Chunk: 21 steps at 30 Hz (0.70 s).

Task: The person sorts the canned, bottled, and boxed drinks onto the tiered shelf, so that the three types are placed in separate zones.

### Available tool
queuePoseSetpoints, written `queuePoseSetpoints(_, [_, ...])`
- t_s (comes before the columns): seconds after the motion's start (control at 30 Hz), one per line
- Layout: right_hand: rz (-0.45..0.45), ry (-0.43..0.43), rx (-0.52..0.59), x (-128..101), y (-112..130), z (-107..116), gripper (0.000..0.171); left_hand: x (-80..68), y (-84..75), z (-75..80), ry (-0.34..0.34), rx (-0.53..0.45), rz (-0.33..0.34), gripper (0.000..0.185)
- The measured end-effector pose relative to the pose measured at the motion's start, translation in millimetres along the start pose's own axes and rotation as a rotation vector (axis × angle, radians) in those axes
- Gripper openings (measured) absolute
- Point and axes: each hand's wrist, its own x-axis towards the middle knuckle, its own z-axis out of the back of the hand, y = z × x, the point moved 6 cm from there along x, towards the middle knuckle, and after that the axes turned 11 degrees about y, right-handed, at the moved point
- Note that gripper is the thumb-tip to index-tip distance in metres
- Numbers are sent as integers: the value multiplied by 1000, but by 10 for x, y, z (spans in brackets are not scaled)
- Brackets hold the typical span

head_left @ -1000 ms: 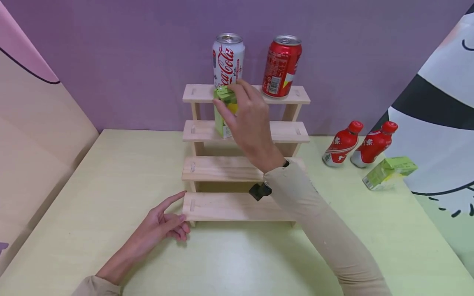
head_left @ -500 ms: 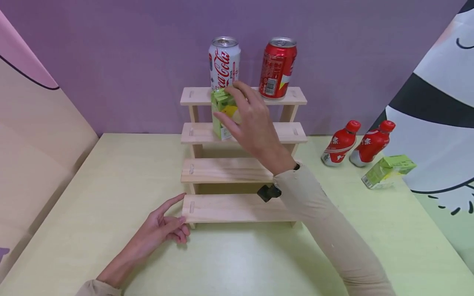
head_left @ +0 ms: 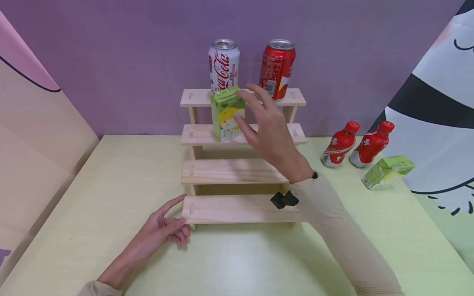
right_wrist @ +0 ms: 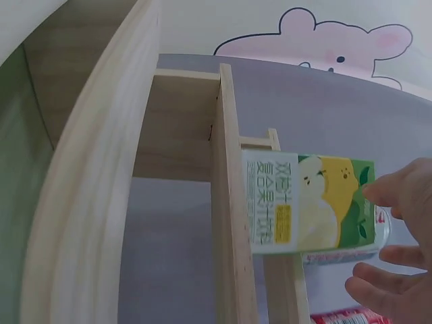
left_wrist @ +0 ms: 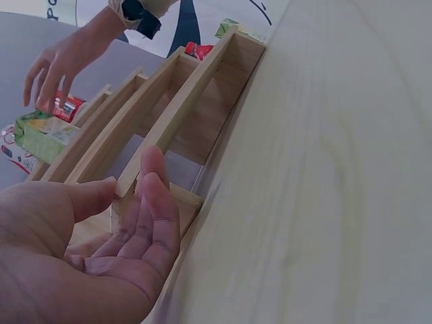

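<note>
A green juice carton (head_left: 228, 115) with yellow and white fruit on it stands upright on the second step from the top of a wooden stepped rack (head_left: 237, 170). My right hand (head_left: 272, 127) is just to its right, fingers spread and loosely bent; in the right wrist view one fingertip is right at the carton's top edge. My left hand (head_left: 163, 226) holds the left end of the lowest step, index finger at the back corner and thumb at the front; the left wrist view shows the remaining fingers curled beside it.
A white Coca-Cola can (head_left: 224, 65) and a red can (head_left: 278, 70) stand on the top step. At the right on the table are two red bottles (head_left: 340, 144) and another green carton (head_left: 386, 172). A purple wall (head_left: 148, 82) rises behind the rack.
My right hand has let go of the juice carton and drawn back to the right, uncovering its front, which has turned more toward the camera. The left hand stays at the rack.
</note>
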Motion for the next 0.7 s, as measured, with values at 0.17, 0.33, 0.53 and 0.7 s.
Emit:
queuePoseSetpoints(0.17, [12,-19,-24,-109,-51,70,41,-2,0,-6,4,-3,4,60])
queuePoseSetpoints(0.33, [37,-46,-20,-192,-66,142,39,-18,4,2,2,-4,15,61])
queuePoseSetpoints(0.53, [22,-46,-32,-292,-93,215,41,-11,-3,3,3,-3,9,60])
queuePoseSetpoints(0.7, [-12,-22,-64,-436,-124,282,43,2,-19,-19,13,8,-3,60])
